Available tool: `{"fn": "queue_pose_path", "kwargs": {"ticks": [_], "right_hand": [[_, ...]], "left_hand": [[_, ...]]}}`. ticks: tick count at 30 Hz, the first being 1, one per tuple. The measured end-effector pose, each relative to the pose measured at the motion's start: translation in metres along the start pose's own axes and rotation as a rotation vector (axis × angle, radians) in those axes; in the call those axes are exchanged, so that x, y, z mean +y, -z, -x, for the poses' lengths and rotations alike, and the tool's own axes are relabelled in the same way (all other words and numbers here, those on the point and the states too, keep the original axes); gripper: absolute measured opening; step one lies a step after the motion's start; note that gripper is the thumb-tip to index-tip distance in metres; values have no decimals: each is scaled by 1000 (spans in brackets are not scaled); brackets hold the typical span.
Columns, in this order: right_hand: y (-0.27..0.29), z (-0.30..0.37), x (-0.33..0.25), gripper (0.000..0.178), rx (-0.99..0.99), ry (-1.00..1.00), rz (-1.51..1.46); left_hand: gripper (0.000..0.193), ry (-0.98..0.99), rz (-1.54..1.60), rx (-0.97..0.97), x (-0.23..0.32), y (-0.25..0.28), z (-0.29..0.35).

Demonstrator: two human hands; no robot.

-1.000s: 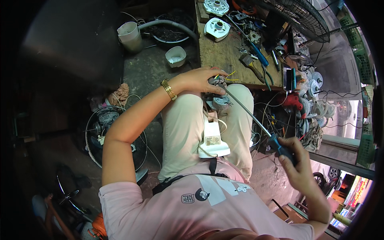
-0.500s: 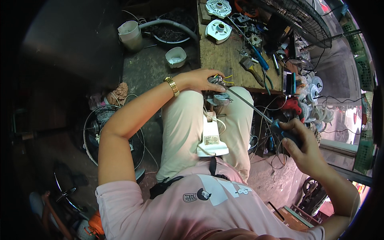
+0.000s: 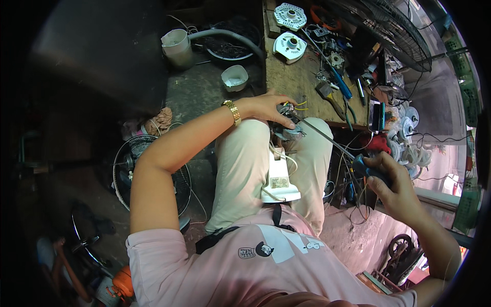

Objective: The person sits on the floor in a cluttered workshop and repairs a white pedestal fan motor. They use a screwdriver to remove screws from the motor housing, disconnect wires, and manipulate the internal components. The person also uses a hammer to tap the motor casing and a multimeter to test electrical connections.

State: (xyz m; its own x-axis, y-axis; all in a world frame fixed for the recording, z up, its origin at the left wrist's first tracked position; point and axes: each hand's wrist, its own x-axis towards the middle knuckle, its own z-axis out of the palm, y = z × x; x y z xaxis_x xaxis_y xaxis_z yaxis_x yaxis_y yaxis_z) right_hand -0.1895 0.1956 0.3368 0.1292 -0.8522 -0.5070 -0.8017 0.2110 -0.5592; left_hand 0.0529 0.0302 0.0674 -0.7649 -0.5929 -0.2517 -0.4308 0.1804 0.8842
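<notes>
Between my thighs stands a white fan stand (image 3: 279,174), a cord looped along it, with a bare fan motor (image 3: 292,133) at its far end. My left hand (image 3: 267,109) grips the motor from the left, thumb along its near side and fingers over the far side. Yellow wires (image 3: 302,106) stick out beside the fingertips. In my right hand (image 3: 391,180) is a long screwdriver (image 3: 331,140) with a blue and black handle. Its shaft slants up to the motor, where the tip is hard to make out.
A wooden workbench (image 3: 286,77) ahead carries two white vented motor covers (image 3: 290,47), a brush (image 3: 330,100), pliers (image 3: 350,112) and loose parts. A white plastic container (image 3: 235,78) and a fan cage (image 3: 148,174) lie to the left. Cables hang at right.
My left thumb has stretched out along the near side of the motor. My right hand still holds the screwdriver against it. The whole view has shifted slightly.
</notes>
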Motion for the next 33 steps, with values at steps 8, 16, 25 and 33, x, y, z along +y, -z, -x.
{"fn": "queue_pose_path", "kwargs": {"ticks": [8,16,25,33], "right_hand": [[16,-24,-1,26,-47,-63,-67],[16,-25,-3,23,5,45,76],[22,-35,2,24,-44,-16,80],[24,-33,-13,31,-90,238,747]], "left_hand": [[84,53,17,-21,-4,5,-2],[82,-37,40,-25,-14,-1,-15],[79,16,47,6,-11,2,-7],[79,31,44,-14,-9,5,-8]]}}
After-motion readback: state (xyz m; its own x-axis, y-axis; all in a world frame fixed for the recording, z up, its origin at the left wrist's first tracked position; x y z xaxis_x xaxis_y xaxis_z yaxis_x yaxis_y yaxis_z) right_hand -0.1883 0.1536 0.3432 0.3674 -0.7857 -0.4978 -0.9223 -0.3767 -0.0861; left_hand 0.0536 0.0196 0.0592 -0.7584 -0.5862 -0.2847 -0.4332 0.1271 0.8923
